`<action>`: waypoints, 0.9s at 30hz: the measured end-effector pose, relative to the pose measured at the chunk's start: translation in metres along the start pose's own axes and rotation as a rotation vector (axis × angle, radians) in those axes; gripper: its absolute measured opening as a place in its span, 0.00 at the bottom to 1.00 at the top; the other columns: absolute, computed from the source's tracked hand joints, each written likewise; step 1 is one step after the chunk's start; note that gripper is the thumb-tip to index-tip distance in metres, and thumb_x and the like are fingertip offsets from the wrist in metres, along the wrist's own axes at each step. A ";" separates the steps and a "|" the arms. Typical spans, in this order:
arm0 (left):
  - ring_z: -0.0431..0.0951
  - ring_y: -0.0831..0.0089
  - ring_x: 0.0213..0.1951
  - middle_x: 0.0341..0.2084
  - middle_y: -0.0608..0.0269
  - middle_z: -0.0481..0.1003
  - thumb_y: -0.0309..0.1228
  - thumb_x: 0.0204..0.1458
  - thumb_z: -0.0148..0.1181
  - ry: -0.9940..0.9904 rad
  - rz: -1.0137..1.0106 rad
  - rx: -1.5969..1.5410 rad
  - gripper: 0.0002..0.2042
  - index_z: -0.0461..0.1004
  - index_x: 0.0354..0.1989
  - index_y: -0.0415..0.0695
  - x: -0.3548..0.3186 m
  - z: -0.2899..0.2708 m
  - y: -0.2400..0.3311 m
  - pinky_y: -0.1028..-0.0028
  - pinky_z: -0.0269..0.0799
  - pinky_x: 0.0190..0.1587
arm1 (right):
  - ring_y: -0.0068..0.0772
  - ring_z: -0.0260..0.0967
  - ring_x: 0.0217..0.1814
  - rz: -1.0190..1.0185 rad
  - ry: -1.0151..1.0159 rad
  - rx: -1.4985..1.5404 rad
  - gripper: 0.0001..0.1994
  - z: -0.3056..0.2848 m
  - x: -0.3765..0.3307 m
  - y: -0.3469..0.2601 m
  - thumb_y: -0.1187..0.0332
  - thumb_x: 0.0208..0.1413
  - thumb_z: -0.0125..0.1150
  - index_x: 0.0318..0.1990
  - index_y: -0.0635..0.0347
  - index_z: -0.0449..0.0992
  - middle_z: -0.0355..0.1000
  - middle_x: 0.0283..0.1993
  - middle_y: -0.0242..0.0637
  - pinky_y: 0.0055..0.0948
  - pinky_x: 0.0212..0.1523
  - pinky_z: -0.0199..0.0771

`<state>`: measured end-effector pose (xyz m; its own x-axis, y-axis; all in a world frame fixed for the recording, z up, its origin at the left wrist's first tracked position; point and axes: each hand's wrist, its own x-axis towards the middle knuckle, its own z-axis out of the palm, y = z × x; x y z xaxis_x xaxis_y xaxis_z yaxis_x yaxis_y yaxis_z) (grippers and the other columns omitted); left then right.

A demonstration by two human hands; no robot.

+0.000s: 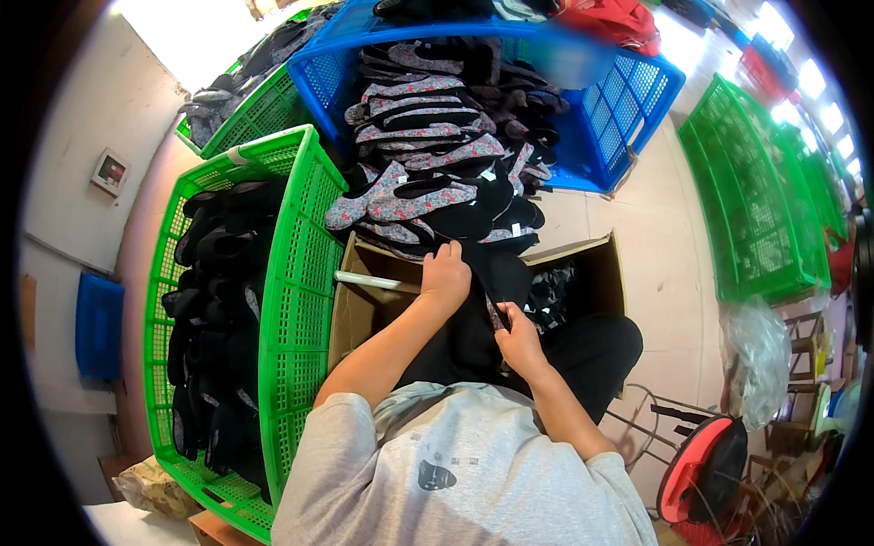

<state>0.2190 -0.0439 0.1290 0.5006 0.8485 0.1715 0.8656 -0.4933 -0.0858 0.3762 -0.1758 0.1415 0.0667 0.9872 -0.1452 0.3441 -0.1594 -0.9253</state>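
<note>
Between my knees, my left hand (446, 276) has its fingers closed on the upper end of a black fabric piece (499, 271), which looks like a shoe upper. Lower and to the right, my right hand (518, 340) pinches a narrow patterned edge at the same piece. Whether a small tool is also in that hand, I cannot tell. Just beyond lies a stack of floral and black shoe uppers (428, 196) with small white tags, spilling from the blue crate (601, 173). Under my hands an open cardboard box (619, 282) holds dark patterned scraps (552, 293).
A white tube (378, 282) crosses the box's left side. On the left stands a green crate (296, 264) full of black uppers (223, 318). Another green crate (746, 200) is at the far right, above a clear plastic bag (757, 364) and a red-and-black stool (706, 473).
</note>
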 end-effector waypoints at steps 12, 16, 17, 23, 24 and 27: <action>0.80 0.50 0.44 0.48 0.40 0.77 0.25 0.45 0.55 -0.347 0.034 -0.208 0.11 0.81 0.34 0.36 -0.005 0.030 -0.019 0.60 0.76 0.47 | 0.41 0.73 0.49 0.034 -0.032 0.142 0.19 0.003 -0.007 -0.001 0.79 0.48 0.52 0.51 0.67 0.70 0.74 0.46 0.47 0.31 0.53 0.70; 0.80 0.50 0.45 0.48 0.38 0.76 0.25 0.43 0.56 -0.299 0.084 -0.233 0.10 0.80 0.33 0.36 -0.014 0.018 -0.016 0.60 0.76 0.49 | 0.29 0.70 0.41 0.051 0.010 0.195 0.17 0.006 -0.008 0.013 0.80 0.48 0.51 0.48 0.67 0.71 0.74 0.39 0.41 0.25 0.46 0.69; 0.80 0.50 0.45 0.48 0.38 0.76 0.25 0.43 0.56 -0.278 0.083 -0.243 0.10 0.80 0.33 0.36 -0.017 0.017 -0.016 0.60 0.75 0.50 | 0.28 0.70 0.41 0.061 0.012 0.188 0.17 0.007 -0.009 0.015 0.80 0.48 0.51 0.48 0.67 0.71 0.73 0.39 0.40 0.25 0.46 0.69; 0.80 0.53 0.45 0.45 0.41 0.78 0.25 0.47 0.56 0.289 0.099 -0.316 0.08 0.79 0.34 0.37 -0.040 -0.009 -0.002 0.60 0.78 0.45 | 0.22 0.67 0.41 0.116 0.022 0.311 0.17 0.008 -0.016 0.015 0.81 0.48 0.51 0.47 0.66 0.72 0.73 0.39 0.34 0.21 0.44 0.67; 0.80 0.54 0.45 0.45 0.42 0.78 0.24 0.48 0.57 0.295 0.078 -0.381 0.08 0.79 0.36 0.37 -0.045 -0.013 0.000 0.62 0.78 0.46 | 0.20 0.67 0.41 0.149 0.017 0.344 0.17 0.007 -0.017 0.015 0.81 0.48 0.51 0.47 0.65 0.72 0.72 0.39 0.32 0.20 0.44 0.67; 0.81 0.59 0.45 0.44 0.47 0.79 0.23 0.51 0.58 0.311 -0.094 -0.704 0.10 0.79 0.42 0.38 -0.057 -0.027 -0.001 0.68 0.77 0.46 | 0.17 0.66 0.39 0.189 0.041 0.472 0.16 0.005 -0.021 0.016 0.82 0.49 0.50 0.47 0.64 0.73 0.72 0.39 0.28 0.18 0.42 0.66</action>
<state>0.1888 -0.0971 0.1457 0.3090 0.8512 0.4243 0.6408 -0.5160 0.5684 0.3757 -0.1987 0.1280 0.1269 0.9387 -0.3204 -0.1373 -0.3033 -0.9430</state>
